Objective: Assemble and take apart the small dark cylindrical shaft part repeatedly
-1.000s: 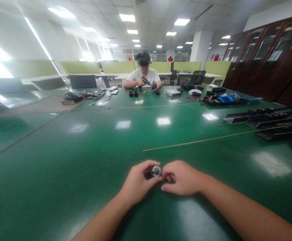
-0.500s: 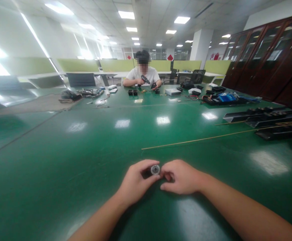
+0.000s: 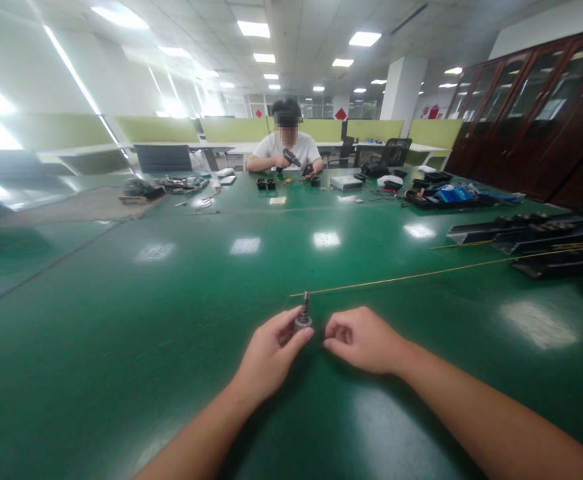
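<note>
Pinched between the thumb and fingers of my left hand (image 3: 270, 353) is a small grey metal part (image 3: 303, 320). It has a round, wider base and a slim stepped shaft that points up and away from me. My right hand (image 3: 364, 340) is just right of it, apart from the part. Its fingers are curled in toward the thumb, and whatever they may hold is hidden. Both hands are over the green table (image 3: 171, 400). Just beyond the shaft's tip is the end of a long thin brass-coloured rod (image 3: 396, 277).
Black channel-shaped profiles (image 3: 531, 233) lie at the right. A tray with blue items (image 3: 456, 193) is behind them. Across the table, a person (image 3: 286, 147) holds a power drill (image 3: 291, 158), near small black boxes (image 3: 265, 184). Tools and loose parts (image 3: 184, 183) lie at the far left.
My left hand has tilted the metal part, seen end-on before, so its shaft now shows pointing up. My right hand has drawn slightly away from it.
</note>
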### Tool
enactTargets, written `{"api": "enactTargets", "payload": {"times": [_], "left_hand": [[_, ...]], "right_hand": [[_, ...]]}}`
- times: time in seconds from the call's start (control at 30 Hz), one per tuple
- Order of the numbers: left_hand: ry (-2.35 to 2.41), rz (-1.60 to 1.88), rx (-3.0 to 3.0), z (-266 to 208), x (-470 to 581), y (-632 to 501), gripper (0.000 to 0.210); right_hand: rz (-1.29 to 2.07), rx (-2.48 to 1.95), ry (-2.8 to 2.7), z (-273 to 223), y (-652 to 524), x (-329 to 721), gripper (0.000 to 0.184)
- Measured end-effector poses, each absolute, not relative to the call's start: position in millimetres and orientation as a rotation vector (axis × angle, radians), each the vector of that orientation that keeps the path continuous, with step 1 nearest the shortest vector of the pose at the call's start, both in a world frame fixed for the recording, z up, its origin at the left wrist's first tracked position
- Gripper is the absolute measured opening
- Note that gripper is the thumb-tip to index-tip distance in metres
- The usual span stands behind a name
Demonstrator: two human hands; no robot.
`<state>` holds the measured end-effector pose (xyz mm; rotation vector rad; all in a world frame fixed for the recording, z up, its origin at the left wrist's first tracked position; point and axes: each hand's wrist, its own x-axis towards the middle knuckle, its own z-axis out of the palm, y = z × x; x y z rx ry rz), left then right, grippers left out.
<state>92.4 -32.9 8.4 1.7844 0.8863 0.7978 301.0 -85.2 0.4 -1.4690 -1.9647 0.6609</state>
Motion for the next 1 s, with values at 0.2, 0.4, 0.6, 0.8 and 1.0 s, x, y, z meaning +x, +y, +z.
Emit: {"api": "enactTargets", "payload": {"times": [0.2, 0.4, 0.6, 0.8, 1.0], "left_hand": [[0.98, 0.897, 1.926, 6.0, 89.4, -33.1, 0.043], [0.934, 0.959, 2.15, 12.5, 89.3, -35.0, 0.021], [0.844, 0.96, 2.21, 12.4, 89.4, -36.4, 0.018], [0.843, 0.917, 2.215, 12.3, 89.5, -37.1, 0.02], [0.813, 0.876, 2.213, 14.1, 90.5, -37.5, 0.019]], "right_hand": [[0.625, -1.513, -1.834, 2.5, -84.3, 302.0, 0.033], [0.634, -1.438, -1.87, -0.3, -83.1, 302.4, 0.034], [0.579, -1.351, -1.925, 4.8, -85.6, 301.2, 0.034], [0.539, -1.282, -1.959, 9.0, -87.1, 300.3, 0.032], [0.544, -1.27, -1.955, 8.5, -87.1, 298.9, 0.028]]}}
